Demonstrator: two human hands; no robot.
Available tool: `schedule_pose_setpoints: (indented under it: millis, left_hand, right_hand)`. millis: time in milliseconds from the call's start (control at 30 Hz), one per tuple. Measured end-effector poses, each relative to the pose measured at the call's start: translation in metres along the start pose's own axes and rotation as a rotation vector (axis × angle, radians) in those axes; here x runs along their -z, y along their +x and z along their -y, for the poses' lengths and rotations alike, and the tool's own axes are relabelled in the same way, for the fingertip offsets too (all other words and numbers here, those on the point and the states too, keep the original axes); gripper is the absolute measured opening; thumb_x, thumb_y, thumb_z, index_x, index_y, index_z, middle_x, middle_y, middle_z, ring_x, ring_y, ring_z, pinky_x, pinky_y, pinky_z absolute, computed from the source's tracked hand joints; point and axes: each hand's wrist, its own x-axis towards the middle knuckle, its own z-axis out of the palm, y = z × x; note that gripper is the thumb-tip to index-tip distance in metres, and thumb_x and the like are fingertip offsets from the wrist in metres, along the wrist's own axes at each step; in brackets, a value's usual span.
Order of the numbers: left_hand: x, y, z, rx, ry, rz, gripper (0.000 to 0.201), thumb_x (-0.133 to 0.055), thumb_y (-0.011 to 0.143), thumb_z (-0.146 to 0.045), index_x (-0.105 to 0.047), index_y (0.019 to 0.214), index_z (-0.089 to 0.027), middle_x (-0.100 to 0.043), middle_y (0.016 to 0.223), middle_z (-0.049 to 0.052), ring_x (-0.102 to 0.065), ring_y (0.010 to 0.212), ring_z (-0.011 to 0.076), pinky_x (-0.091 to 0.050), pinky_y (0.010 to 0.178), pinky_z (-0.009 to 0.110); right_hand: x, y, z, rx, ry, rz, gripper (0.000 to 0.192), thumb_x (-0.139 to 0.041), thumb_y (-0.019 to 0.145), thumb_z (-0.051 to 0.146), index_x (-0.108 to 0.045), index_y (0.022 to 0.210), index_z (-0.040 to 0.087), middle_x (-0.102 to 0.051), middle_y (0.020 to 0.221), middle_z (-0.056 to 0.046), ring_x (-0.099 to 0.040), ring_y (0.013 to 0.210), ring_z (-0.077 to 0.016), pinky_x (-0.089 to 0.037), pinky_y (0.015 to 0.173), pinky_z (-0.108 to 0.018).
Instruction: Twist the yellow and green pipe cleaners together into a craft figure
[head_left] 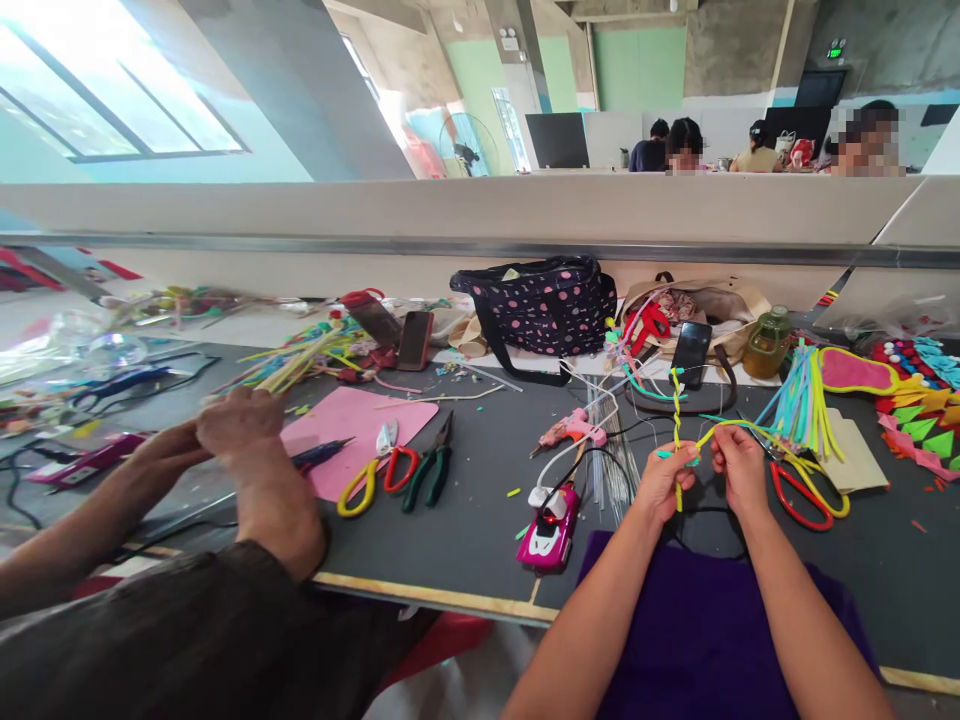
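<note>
Left hand (664, 480) pinched shut on a twisted yellow-and-teal pipe cleaner (677, 420), holding it upright just above the near part of the table (480, 480); right hand (739, 468) also clenched, gripping a loose yellow strand (724, 430) that runs off the twist to the right; the two hands sit just beside each other, over a purple cloth (705, 620) on the lap.

Right of the hands: red-and-yellow scissors (806, 500) flat on the table, touching a bundle of teal and yellow pipe cleaners (799, 405); green jar (766, 343) behind that bundle; black phone (691, 352) leaning near the top of the twist.

Left of the hands: pink glue gun (571, 430); pink toy car (553, 528) near the table edge; green pliers (431, 465) and yellow-handled scissors (364, 485) side by side; pink sheet (352, 425) under them in part.

Dotted bag (544, 305) against the back wall.

Co-worker's hands (217, 430) at far left, closed together over the table; what they hold I can't tell.
</note>
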Motion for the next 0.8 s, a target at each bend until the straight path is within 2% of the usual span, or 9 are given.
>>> schedule_pose_setpoints:
  millis: [100, 200, 267, 367, 600, 800]
  left_hand:
    - [0.001, 0.003, 0.001, -0.063, -0.011, -0.066, 0.031, -0.083, 0.056, -0.025, -0.065, 0.076, -0.010, -0.056, 0.063, -0.002, -0.033, 0.039, -0.0004, -0.024, 0.037, 0.017]
    - [0.000, 0.005, 0.001, -0.110, -0.023, -0.115, 0.034, -0.084, 0.055, -0.026, -0.064, 0.077, -0.010, -0.055, 0.062, -0.003, -0.035, 0.039, 0.0003, -0.026, 0.037, 0.017]
    - [-0.001, 0.004, 0.000, -0.118, -0.034, -0.123, 0.035, -0.084, 0.053, -0.026, -0.064, 0.076, -0.011, -0.053, 0.059, -0.005, -0.035, 0.039, 0.0009, -0.028, 0.037, 0.017]
    - [-0.005, 0.002, -0.002, -0.119, -0.046, -0.117, 0.034, -0.085, 0.051, -0.025, -0.063, 0.074, -0.011, -0.051, 0.056, -0.005, -0.036, 0.040, 0.0016, -0.030, 0.038, 0.017]
    - [-0.010, -0.002, -0.005, -0.119, -0.032, -0.032, 0.032, -0.083, 0.052, -0.022, -0.064, 0.076, -0.011, -0.050, 0.053, -0.005, -0.040, 0.043, 0.0037, -0.032, 0.039, 0.018]
    - [-0.009, -0.002, -0.005, -0.134, 0.003, -0.078, 0.033, -0.083, 0.051, -0.022, -0.065, 0.075, -0.011, -0.051, 0.054, -0.005, -0.038, 0.041, 0.0030, -0.031, 0.037, 0.018]
  right_hand:
    - [0.000, -0.007, 0.001, 0.264, -0.235, -0.077, 0.026, -0.068, 0.075, 0.045, -0.061, 0.074, 0.020, -0.057, 0.062, 0.002, -0.046, 0.051, -0.0097, -0.037, 0.046, -0.022]
    - [-0.004, -0.016, 0.004, 0.510, -0.446, -0.034, 0.021, -0.062, 0.081, 0.040, -0.066, 0.080, 0.019, -0.064, 0.075, -0.002, -0.057, 0.068, -0.0148, -0.046, 0.063, -0.027]
    - [-0.007, -0.020, 0.004, 0.592, -0.513, 0.021, 0.020, -0.058, 0.085, 0.036, -0.068, 0.083, 0.019, -0.066, 0.081, -0.004, -0.059, 0.074, -0.0163, -0.047, 0.068, -0.029]
    - [-0.011, -0.021, 0.002, 0.625, -0.545, 0.052, 0.019, -0.056, 0.086, 0.035, -0.068, 0.086, 0.020, -0.067, 0.083, -0.005, -0.061, 0.076, -0.0171, -0.049, 0.069, -0.029]
    - [-0.011, -0.021, 0.002, 0.622, -0.581, 0.019, 0.020, -0.056, 0.086, 0.036, -0.067, 0.084, 0.019, -0.065, 0.081, -0.005, -0.060, 0.075, -0.0169, -0.049, 0.067, -0.029]
    - [-0.010, -0.023, 0.003, 0.622, -0.580, -0.013, 0.019, -0.058, 0.085, 0.035, -0.067, 0.088, 0.018, -0.064, 0.084, -0.005, -0.060, 0.076, -0.0168, -0.049, 0.067, -0.029]
